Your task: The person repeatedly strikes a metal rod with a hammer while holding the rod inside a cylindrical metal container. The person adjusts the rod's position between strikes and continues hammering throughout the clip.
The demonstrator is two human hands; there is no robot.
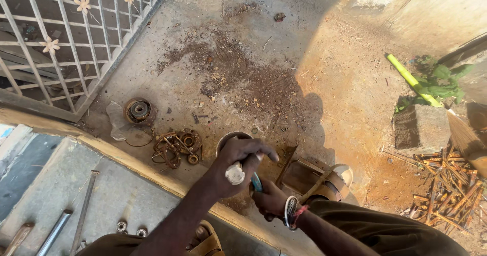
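Fingers of the left hand (238,162) wrap a pale-ended handle (235,174) over a round metal part (229,137) on the floor (253,43); the right hand (271,200) grips a teal object (257,182) just beside.

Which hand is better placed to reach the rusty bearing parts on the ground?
Left, probably. The left hand grips a pale handle right beside the rusty parts. The right hand sits lower and farther from them, closed on something blue-green.
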